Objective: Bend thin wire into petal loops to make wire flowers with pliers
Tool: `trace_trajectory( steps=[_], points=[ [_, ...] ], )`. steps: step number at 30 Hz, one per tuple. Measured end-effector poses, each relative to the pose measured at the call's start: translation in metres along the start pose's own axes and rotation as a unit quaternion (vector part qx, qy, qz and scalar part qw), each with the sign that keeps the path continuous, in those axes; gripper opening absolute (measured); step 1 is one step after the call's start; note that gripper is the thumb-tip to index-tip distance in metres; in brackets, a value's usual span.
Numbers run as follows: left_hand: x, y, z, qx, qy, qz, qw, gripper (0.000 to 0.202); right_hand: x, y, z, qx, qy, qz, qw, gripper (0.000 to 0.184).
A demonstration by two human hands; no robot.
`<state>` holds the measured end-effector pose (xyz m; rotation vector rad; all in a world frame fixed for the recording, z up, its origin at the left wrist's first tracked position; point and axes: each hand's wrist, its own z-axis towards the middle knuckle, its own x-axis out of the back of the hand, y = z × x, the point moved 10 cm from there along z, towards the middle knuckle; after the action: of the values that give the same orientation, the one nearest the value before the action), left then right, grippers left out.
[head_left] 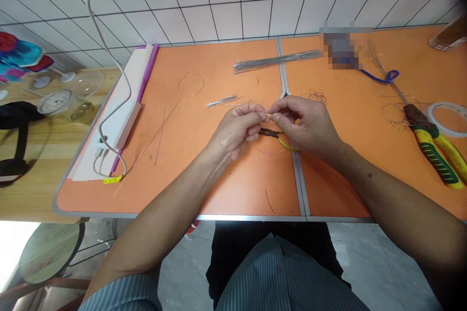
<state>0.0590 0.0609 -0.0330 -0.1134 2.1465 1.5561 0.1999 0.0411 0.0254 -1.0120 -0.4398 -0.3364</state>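
My left hand (239, 129) and my right hand (304, 124) meet over the middle of the orange table (204, 175). Both pinch a thin piece of wire (269, 115) between thumb and forefinger, fingertips almost touching. Just below the hands lie small pliers (277, 136) with yellow handles, and a thin wire ring (262, 150) rests on the table under them.
A bundle of straight wires (273, 60) lies at the back, a smaller bunch (221, 102) nearer, a wire ring (190, 84) to the left. Big yellow-green pliers (436, 148), a tape roll (450, 117) and wire loops (394, 114) sit right. A white power strip (116, 126) lies left.
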Motion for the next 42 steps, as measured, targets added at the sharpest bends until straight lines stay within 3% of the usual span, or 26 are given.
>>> trace_trajectory(
  steps=[7,11,18,28,35,42],
  points=[
    [0.002,-0.001,-0.002,0.025,0.022,-0.014,0.999,0.010,0.001,-0.013,-0.003,0.083,0.007,-0.063,0.995,0.015],
    [0.001,0.000,-0.002,0.038,0.023,-0.025,0.999,0.013,0.000,-0.023,-0.007,0.148,0.016,-0.127,0.981,0.023],
    [0.003,-0.001,-0.002,0.046,0.020,-0.034,0.998,0.013,-0.006,-0.027,-0.012,0.196,0.012,-0.219,0.956,0.027],
    [0.007,-0.006,-0.001,0.060,0.043,-0.038,0.997,0.015,-0.007,-0.024,-0.004,0.154,-0.053,-0.243,0.956,0.023],
    [0.007,-0.006,-0.001,0.068,0.038,-0.033,0.996,0.014,-0.008,-0.031,-0.007,0.189,-0.044,-0.287,0.938,0.024],
    [0.005,-0.006,-0.002,0.068,0.025,-0.037,0.997,0.013,-0.012,-0.037,-0.011,0.251,-0.035,-0.347,0.903,0.026]
  ],
)
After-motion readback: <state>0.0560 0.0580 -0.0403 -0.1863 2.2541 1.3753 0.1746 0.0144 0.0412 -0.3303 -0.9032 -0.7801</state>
